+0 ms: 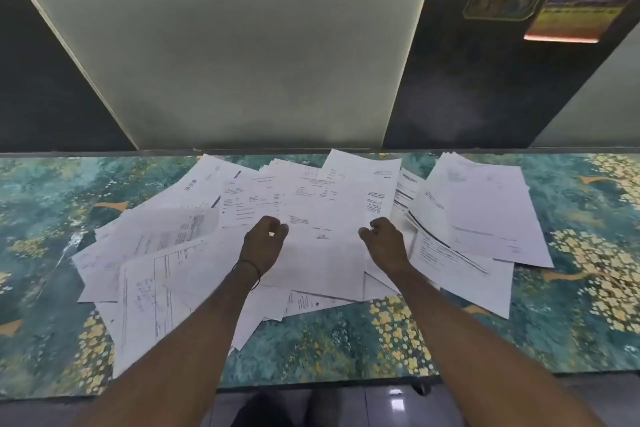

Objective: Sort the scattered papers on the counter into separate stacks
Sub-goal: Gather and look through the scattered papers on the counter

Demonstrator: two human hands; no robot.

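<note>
Papers: I am seeing thin white printed papers (485, 204) lying fanned and overlapping across the middle of the counter (571, 288), reaching its back edge.
Counter: glossy teal slab, yellow blossom pattern; bare surface is showing left, right and along the near edge.
Left hand (265, 241): fingers (282, 228) are curling onto the middle sheet (325, 246) at its left edge.
Right hand (384, 241): fingers are curling, pinching that sheet's right edge.
</note>
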